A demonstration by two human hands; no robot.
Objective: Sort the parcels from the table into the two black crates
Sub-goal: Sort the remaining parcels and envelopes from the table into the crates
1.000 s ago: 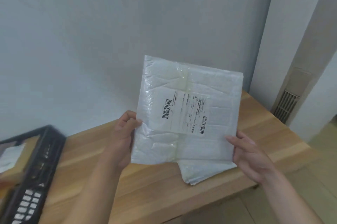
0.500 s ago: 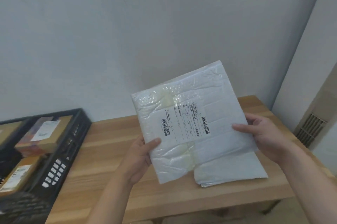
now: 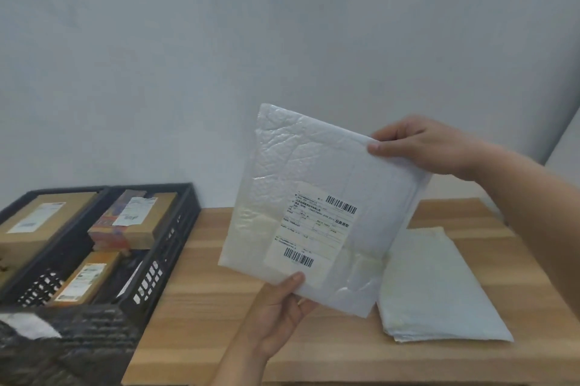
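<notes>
a white mailer was held up off the bench, tilted, its label facing the camera and its top edge leaning toward 11 o'clock. the left hand rose from 6 o'clock, palm turned up. its grip pinched the mailer's lower edge, thumb on the front just below the lower barcode, fingers hidden behind. the right hand reached in from 3 o'clock, the forearm sloping down to the frame's edge. its grip pinched the mailer's upper corner at 2 o'clock, thumb flat on the front, fingers curled over the back. a second mailer lay flat on the bench at 4 o'clock of the held one, partly covered by it in view. at 9 o'clock two black crates stood side by side at the bench's left end. the right crate held a box at its far end and a small box nearer. the left crate held a large box. a dark blurred thing filled the 7 o'clock corner. a pale wall stood behind.
</notes>
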